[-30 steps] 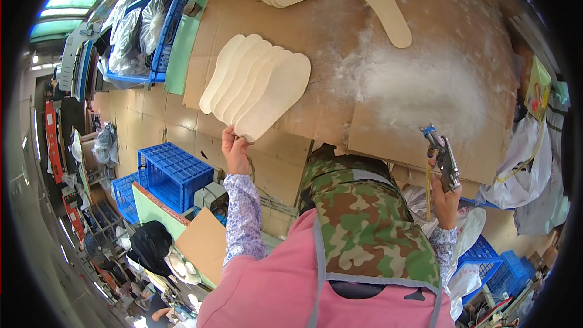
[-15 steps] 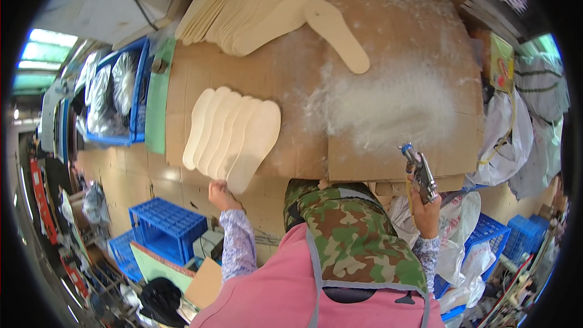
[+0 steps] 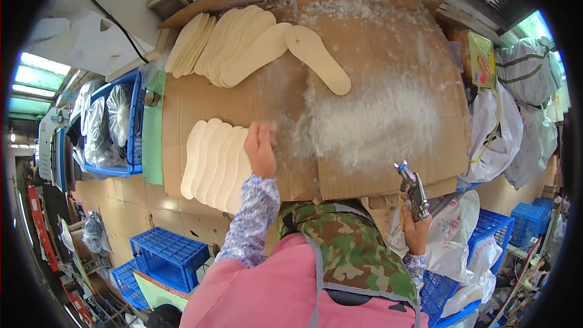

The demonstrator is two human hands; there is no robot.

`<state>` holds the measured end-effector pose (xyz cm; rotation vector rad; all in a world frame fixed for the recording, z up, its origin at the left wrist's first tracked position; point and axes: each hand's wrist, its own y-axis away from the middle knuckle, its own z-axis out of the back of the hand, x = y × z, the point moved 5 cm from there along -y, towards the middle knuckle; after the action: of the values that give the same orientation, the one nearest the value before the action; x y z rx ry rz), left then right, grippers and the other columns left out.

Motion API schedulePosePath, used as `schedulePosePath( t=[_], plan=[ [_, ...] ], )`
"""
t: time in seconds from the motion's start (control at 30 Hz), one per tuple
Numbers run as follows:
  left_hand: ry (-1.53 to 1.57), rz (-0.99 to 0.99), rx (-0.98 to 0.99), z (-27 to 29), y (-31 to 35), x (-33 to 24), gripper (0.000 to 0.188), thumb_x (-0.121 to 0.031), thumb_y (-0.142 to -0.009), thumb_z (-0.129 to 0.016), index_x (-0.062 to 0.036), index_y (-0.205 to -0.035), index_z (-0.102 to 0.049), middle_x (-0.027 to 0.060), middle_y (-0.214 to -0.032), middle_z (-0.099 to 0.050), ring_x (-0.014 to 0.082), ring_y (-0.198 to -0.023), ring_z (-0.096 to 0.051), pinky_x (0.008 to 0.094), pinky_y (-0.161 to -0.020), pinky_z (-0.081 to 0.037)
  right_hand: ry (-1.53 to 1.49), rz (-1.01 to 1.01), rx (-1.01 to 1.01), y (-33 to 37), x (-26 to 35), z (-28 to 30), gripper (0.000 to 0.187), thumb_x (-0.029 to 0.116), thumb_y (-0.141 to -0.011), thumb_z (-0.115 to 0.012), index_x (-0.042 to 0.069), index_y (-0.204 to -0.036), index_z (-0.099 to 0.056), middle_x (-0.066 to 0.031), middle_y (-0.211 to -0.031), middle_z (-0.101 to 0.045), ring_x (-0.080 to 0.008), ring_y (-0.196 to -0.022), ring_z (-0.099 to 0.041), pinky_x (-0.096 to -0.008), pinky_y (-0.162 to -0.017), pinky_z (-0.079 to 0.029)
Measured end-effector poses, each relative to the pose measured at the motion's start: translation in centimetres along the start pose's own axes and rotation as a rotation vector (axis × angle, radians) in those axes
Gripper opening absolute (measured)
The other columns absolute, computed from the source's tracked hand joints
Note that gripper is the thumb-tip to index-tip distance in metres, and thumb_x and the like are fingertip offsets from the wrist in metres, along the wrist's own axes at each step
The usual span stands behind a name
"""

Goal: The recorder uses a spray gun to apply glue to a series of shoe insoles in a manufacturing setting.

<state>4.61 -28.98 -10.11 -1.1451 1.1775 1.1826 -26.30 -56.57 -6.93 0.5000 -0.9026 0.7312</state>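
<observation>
Left hand [image 3: 262, 150] has moved up the fanned insoles [image 3: 209, 167], its blurred grip unclear. Right hand [image 3: 416, 231] clutches a spray gun [image 3: 416, 193].

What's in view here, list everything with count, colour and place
Cardboard: several sheets, brown, centre
Spray gun: one, silver, in right hand
Near insoles: several, cream, lower left of cardboard
Far insoles: many, cream, upper left of cardboard
Residue: several patches, white, mostly cardboard's right half
Bin: one, blue, left of cardboard
Crates: several, blue, lower left and lower right
Bags: several, whitish, right of cardboard; more in bin
Apron: one, camouflage, lower centre
Left hand: one, bare, at near insoles' right edge, grip unclear
Right hand: one, bare, around spray gun
</observation>
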Motion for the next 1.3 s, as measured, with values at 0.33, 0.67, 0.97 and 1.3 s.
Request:
schedulePosePath(
  t=[0.33,0.67,0.97,1.3],
  plan=[
    [0.118,-0.080,-0.105,3.3,1.9,-2.5,0.003,-0.003,-0.090,-0.053,-0.0030,-0.093,-0.053,0.0004,-0.078,-0.052,0.0093,-0.071,-0.051,0.0223,-0.066,-0.043,-0.230,0.012,0.222,-2.3,1.6,-2.1,0.028,0.001,-0.087,-0.057,0.002,-0.115,-0.056,0.0050,-0.070,-0.052,-0.0008,-0.047,-0.035,-0.0195,-0.041,-0.028],
    [-0.855,-0.032,-0.478,29.7,-18.5,6.3,0.012,-0.015,-0.083,-0.055,-0.0104,-0.088,-0.064,0.0135,-0.084,-0.062,0.0291,-0.081,-0.062,0.0421,-0.071,-0.047,0.059,-0.020,0.235,-3.0,1.8,-4.8,0.033,0.019,-0.084,-0.062,0.001,-0.112,-0.062,-0.0042,-0.077,-0.058,-0.0087,-0.066,-0.048,-0.0282,-0.059,-0.039],
    [-1.658,0.414,-0.370,38.6,-34.1,10.3,0.022,-0.017,-0.084,-0.056,-0.0163,-0.099,-0.072,0.0028,-0.118,-0.050,0.0209,-0.113,-0.044,0.0437,-0.091,-0.034,0.456,-0.288,0.253,-5.9,5.7,-10.3,0.045,0.038,-0.086,-0.065,0.000,-0.111,-0.064,-0.0083,-0.082,-0.063,-0.0140,-0.073,-0.051,-0.0319,-0.066,-0.044],
    [-1.625,0.423,-0.172,38.2,-35.4,9.8,0.026,-0.016,-0.087,-0.056,-0.0116,-0.111,-0.062,0.0075,-0.127,-0.046,0.0243,-0.118,-0.045,0.0459,-0.094,-0.035,0.434,-0.266,0.273,-5.2,3.8,-11.2,0.047,0.039,-0.088,-0.062,0.000,-0.115,-0.062,-0.0050,-0.068,-0.054,-0.0119,-0.062,-0.043,-0.0302,-0.056,-0.039]
  ],
)
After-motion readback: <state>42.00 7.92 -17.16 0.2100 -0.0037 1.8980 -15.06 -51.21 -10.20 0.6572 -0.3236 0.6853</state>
